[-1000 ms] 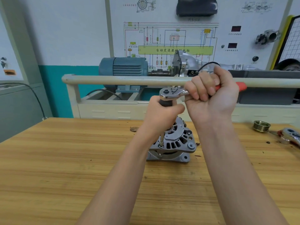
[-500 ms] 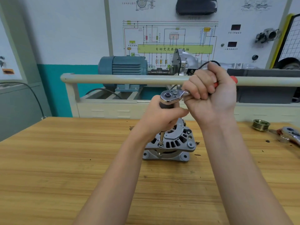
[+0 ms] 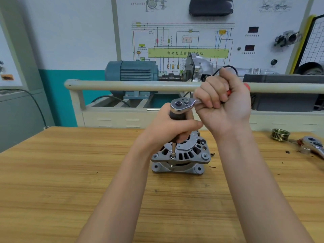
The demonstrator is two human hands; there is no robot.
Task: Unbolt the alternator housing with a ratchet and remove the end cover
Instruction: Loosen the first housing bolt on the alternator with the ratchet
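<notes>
While the alternator (image 3: pixel 180 155) stands on the wooden table (image 3: pixel 70 172) near its middle, both hands work above it. The left hand (image 3: pixel 168 128) is wrapped around the dark upright grip of the extension just under the ratchet (image 3: pixel 182 103) head, fingers curled tight about it. Below that fist a thin metal shaft (image 3: pixel 173 148) runs straight down to a bolt (image 3: pixel 172 156) on the front left rim of the end cover (image 3: pixel 189 151), which sits on top of the housing with its slotted vents facing up. The right hand (image 3: pixel 224 106) is clenched around the ratchet's red handle, whose tip shows past the knuckles; the handle points to the right and slightly away, roughly level. The chrome head with its small lever faces up between the two fists.

Near the table's right edge, well apart from the alternator, lie a grooved pulley (image 3: pixel 280 135) and, just beside it, a second ratchet (image 3: pixel 312 146). Behind the table runs a pale rail (image 3: pixel 122 85), with a blue-grey motor (image 3: pixel 133 71) and a wiring diagram board (image 3: pixel 184 41) beyond.
</notes>
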